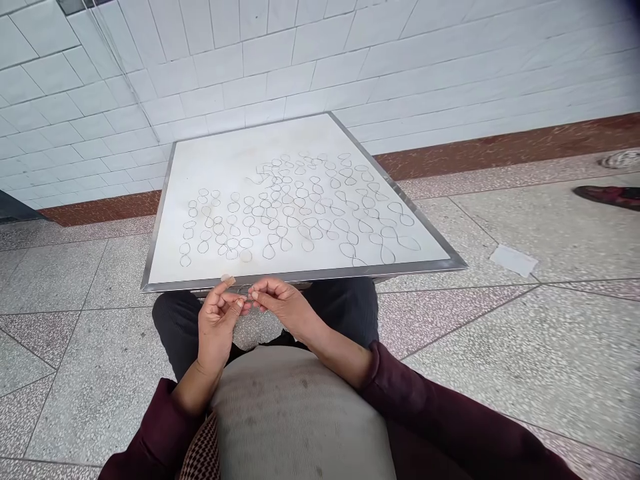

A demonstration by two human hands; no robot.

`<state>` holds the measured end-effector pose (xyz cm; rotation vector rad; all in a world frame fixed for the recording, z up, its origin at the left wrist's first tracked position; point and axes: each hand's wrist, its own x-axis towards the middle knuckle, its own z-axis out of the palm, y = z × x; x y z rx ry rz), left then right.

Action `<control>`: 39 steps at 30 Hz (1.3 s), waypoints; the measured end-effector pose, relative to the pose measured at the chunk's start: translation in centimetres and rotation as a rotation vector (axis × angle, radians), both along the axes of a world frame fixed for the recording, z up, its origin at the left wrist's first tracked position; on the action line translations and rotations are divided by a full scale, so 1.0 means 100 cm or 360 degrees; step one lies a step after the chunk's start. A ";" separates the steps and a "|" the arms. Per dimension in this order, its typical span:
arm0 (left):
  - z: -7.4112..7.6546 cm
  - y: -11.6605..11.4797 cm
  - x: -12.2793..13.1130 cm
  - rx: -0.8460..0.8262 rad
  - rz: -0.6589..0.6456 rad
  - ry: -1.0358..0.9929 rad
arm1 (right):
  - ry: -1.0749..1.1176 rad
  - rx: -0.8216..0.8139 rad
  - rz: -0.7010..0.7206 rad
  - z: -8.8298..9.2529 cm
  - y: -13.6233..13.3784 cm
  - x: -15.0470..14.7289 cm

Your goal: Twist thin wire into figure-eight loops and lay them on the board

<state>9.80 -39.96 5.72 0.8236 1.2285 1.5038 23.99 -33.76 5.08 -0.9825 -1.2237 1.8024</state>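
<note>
A white board with a metal frame (pixel 215 173) rests across my lap, and several thin dark wire figure-eight loops (pixel 300 217) lie spread over it. My left hand (pixel 217 320) and my right hand (pixel 280 303) meet just in front of the board's near edge. Their fingertips pinch a thin piece of wire (pixel 244 294), mostly hidden by my fingers. A pale tip, perhaps tape, shows on one left finger (pixel 227 279).
A white tiled wall (pixel 300 73) with a brown base strip stands behind the board. Below lies a speckled stone floor (pixel 500 347), with a white paper scrap (pixel 514 260) on it. Another person's dark red shoe (pixel 610 197) shows at the right edge.
</note>
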 end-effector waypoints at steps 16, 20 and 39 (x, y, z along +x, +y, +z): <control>0.009 0.006 -0.004 -0.0002 -0.0160 0.0069 | -0.0258 0.0323 0.0036 -0.011 0.001 -0.003; 0.007 0.010 0.000 -0.0034 -0.0061 -0.0271 | -0.0332 0.0368 0.0007 -0.010 0.000 -0.004; 0.003 0.008 0.004 -0.0011 -0.0062 -0.0309 | -0.0201 0.0169 0.0047 -0.004 -0.001 0.000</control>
